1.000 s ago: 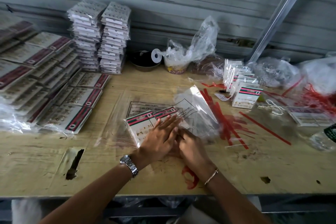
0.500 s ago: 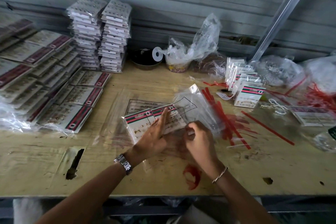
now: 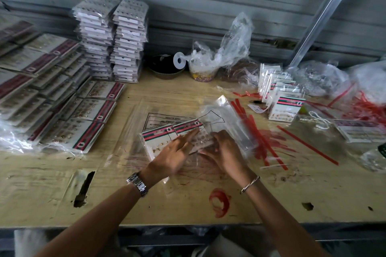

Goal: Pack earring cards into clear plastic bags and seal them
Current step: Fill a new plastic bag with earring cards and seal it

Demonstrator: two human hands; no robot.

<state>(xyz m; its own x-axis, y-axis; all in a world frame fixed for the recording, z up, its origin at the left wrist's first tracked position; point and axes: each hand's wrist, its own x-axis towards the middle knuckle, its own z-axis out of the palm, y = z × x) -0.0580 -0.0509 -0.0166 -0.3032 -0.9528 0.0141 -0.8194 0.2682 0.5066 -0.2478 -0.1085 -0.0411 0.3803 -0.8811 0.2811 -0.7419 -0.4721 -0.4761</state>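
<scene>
Head view, done: bagged cards (image 3: 62,110) are lying piled at the left.
In hand: an earring card (image 3: 203,137) at mid-table (image 3: 146,204) seems to be going into a clear plastic bag (image 3: 227,115); sealing is waiting.
Left hand (image 3: 173,154): straight fingers are pressing the card.
Right hand (image 3: 225,150): fingers are bending over the card's edge; pinch unclear.
Writing: the bag is showing "MADE IN CHINA".

card stacks (image 3: 110,41) left, strips (image 3: 257,131) right

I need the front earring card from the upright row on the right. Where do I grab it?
I'd pinch the front earring card by its striped top edge, coming from above. It stands leaning back on the row behind it, with its bottom edge on the table, so the top edge looks like the only free one.
</scene>
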